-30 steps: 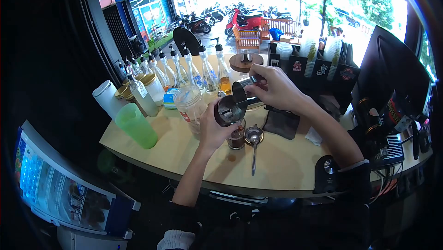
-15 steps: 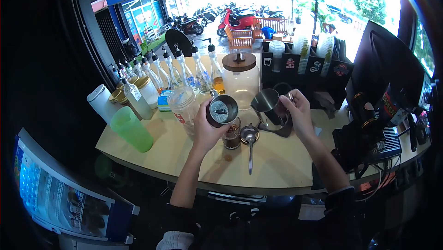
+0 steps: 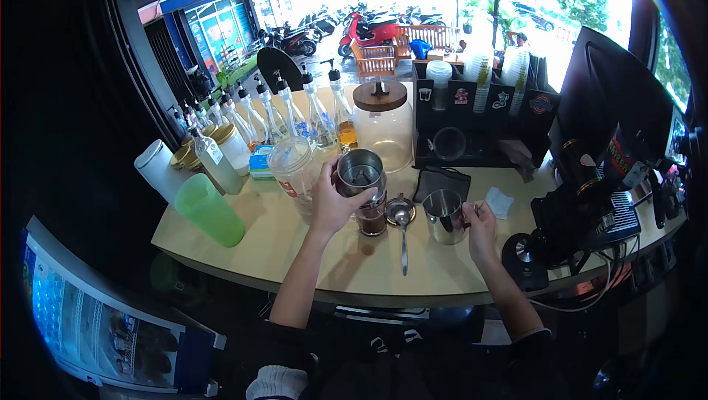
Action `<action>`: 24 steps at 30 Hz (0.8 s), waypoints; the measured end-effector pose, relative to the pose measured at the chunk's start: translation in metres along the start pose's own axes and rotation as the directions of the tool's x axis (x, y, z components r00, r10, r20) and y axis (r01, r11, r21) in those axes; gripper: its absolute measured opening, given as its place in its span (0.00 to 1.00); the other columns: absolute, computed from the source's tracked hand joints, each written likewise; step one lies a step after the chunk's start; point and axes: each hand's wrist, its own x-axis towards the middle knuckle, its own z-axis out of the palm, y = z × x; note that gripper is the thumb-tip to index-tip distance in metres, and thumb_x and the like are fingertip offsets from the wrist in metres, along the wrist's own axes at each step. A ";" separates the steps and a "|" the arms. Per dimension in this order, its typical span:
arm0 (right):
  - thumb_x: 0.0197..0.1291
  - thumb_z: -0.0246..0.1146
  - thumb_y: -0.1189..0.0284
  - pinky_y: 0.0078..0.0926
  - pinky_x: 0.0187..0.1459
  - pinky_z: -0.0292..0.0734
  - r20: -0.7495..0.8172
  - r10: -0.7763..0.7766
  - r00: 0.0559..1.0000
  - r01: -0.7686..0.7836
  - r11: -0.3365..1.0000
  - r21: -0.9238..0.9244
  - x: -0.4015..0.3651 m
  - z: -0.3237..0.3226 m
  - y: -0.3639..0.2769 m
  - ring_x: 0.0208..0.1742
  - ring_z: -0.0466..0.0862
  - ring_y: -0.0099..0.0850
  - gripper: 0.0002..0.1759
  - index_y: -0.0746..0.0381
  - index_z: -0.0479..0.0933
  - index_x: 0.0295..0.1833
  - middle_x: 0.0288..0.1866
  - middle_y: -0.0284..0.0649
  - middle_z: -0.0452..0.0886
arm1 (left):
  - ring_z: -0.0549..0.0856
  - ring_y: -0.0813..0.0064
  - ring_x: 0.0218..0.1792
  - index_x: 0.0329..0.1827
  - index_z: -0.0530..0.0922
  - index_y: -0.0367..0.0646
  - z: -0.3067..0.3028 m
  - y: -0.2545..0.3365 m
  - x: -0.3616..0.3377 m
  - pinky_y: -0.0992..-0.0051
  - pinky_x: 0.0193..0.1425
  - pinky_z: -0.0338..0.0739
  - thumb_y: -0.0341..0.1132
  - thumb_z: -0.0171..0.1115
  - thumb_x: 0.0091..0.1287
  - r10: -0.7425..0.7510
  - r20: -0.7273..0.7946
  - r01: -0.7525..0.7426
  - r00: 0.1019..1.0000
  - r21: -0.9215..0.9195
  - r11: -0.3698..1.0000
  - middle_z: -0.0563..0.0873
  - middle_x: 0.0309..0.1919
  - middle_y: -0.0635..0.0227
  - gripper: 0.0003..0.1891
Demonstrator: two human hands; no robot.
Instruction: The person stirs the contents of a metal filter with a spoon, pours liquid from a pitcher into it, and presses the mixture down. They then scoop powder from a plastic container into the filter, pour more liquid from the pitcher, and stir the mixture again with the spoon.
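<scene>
My left hand (image 3: 337, 197) is wrapped round a steel cup (image 3: 360, 167), tilted slightly so its inside shows; its contents are hard to make out. The cup is above and partly in front of a glass (image 3: 372, 221) of dark brown liquid on the counter. My right hand (image 3: 481, 224) grips the handle of a steel milk pitcher (image 3: 445, 219), upright at the counter surface. Between the glass and the pitcher lies a long-handled metal tool with a round head (image 3: 402, 215), on a small round base.
A clear plastic jug (image 3: 291, 167) and a green tumbler (image 3: 210, 212) stand on the left. Pump bottles (image 3: 295, 116) line the back beside a lidded glass jar (image 3: 383, 130). A black cup rack (image 3: 483, 138), dark cloth (image 3: 442, 184), crumpled tissue (image 3: 500, 202) and coffee machine (image 3: 590, 208) are rightward.
My right hand has lowered the milk pitcher from tilted in the air to upright at the counter, uncovering the dark cloth. The steel cup in my left hand has shifted slightly right, nearer the glass.
</scene>
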 end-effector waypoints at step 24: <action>0.71 0.58 0.72 0.16 0.35 0.71 -0.044 -0.195 0.980 0.190 0.976 -0.109 -0.011 -0.013 0.046 0.31 0.75 0.16 0.11 0.59 0.67 0.34 0.29 0.29 0.74 | 0.82 0.67 0.57 0.64 0.67 0.35 0.002 -0.029 0.002 0.68 0.63 0.77 0.39 0.82 0.46 0.039 0.090 -0.037 0.995 -0.031 0.999 0.82 0.54 0.55 0.43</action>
